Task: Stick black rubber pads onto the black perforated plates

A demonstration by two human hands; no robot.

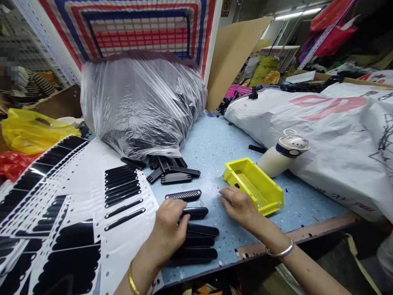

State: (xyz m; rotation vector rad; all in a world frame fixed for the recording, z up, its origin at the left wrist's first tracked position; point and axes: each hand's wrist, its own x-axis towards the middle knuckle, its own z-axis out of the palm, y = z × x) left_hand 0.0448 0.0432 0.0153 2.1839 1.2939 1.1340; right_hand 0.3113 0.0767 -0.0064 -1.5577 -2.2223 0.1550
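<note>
My left hand [172, 223] is closed around the left end of a glossy black, round-ended strip-like piece [197, 212]. Just in front of it lie several similar black pieces [199, 241] side by side on the table. Beyond the hand is a black piece with a patterned, perforated face [184, 195]. My right hand [238, 203] hovers beside the left wall of a yellow plastic bin [267, 192]. Its fingers are loosely bent, the tips apart, and nothing shows between them. A few tiny bits lie in the bin.
A large clear plastic bag [144, 102] of dark pieces stands at the back, with patterned pieces [176, 176] spilling out. White sheets [89, 159] bearing black strips cover the left. A white bottle [274, 159] stands behind the bin, near white sacks [331, 135]. A person [33, 84] is at far left.
</note>
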